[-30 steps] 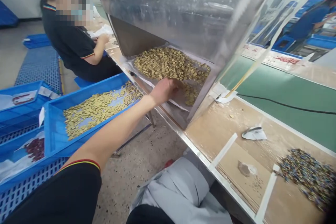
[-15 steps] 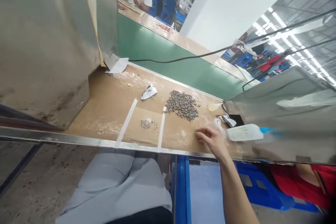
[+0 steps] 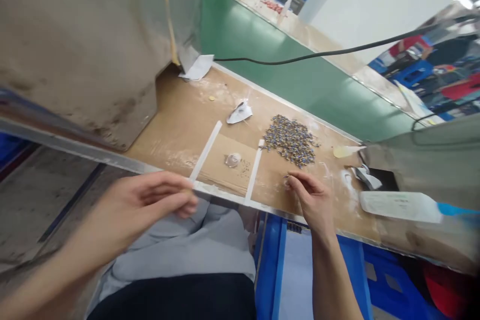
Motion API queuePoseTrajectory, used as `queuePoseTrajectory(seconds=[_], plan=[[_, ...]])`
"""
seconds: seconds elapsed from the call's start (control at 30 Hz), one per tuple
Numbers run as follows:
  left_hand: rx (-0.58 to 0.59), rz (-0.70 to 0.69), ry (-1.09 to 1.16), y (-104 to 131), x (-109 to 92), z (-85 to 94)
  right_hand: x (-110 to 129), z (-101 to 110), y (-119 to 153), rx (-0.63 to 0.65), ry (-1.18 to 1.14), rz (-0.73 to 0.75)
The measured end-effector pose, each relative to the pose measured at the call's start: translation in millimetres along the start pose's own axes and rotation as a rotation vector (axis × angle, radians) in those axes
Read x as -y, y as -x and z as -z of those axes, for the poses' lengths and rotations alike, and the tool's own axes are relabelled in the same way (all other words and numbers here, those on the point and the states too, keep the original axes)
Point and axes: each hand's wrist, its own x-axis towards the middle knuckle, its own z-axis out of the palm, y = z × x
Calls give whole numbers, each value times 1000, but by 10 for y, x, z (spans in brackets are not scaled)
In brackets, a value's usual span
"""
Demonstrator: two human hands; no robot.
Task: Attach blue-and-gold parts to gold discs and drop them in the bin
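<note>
Pile (image 3: 290, 141): small blue and gold-toned pieces heaped on the brown bench top (image 3: 170, 135), just right of the cardboard (image 3: 221, 176)

Right hand (image 3: 314, 200): on the near side of the pile, thumb and forefinger pinching one small piece (image 3: 287, 177) (bluish, showing at the left of the fingertips), apart from the heap

Left hand (image 3: 161, 196): by the bench's near edge, left of the cardboard, fingers curled with the thumb close against them; blur hides the fingertips, so I cannot tell whether they hold anything

Cardboard: flat between two white tape strips (image 3: 206, 151), bearing a small clear item (image 3: 233, 160) with dark specks (image 3: 245, 169) to its right

Far left of the bench: crumpled white paper (image 3: 240, 113), with one yellowish disc (image 3: 212, 98) farther left

Right end: white bottle (image 3: 401, 206) lying on its side, blue tip (image 3: 455, 210) towards the right, near a black pad (image 3: 386, 178)
</note>
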Motion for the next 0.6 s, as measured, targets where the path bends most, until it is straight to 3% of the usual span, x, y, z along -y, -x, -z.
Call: queuePoseTrajectory(seconds=[0.1, 0.27, 0.43, 0.6], plan=[[86, 118, 179, 27, 105, -99, 72, -219, 37, -47, 137, 178], [108, 152, 270, -92, 216, -293, 199, -358, 61, 23, 309, 374], [104, 96, 302, -92, 266, -283, 310, -416, 110, -28, 286, 326], [64, -13, 207, -168, 279, -220, 387, -590, 168, 5, 190, 190]])
